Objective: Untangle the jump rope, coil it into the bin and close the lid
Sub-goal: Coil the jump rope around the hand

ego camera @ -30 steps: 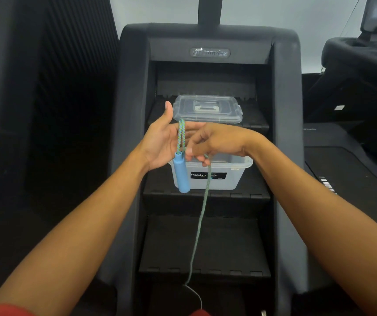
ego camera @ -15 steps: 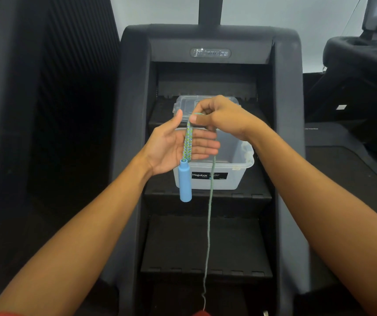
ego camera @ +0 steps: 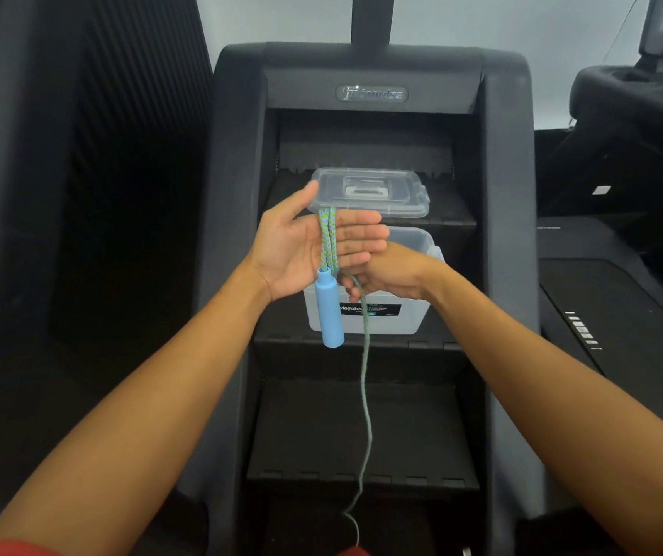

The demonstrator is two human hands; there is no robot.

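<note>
At frame centre, jump rope (ego camera: 329,239) looped over flat, wide-spread left hand (ego camera: 305,250), right hand (ego camera: 386,274) pinching the trailing strand; loops likely slipping off unclosed fingers.

Braided cord jump rope (ego camera: 329,242), smooth plastic handle (ego camera: 329,313), translucent plastic bin (ego camera: 414,315)

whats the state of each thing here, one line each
blue-green braided jump rope: partly wound around the left hand, tail hanging down
blue cylindrical handle: dangling below the left palm
clear plastic bin: open, on a black step
clear plastic lid: off, lying on the step behind
left hand: flat, open
right hand: pinching the rope
</note>
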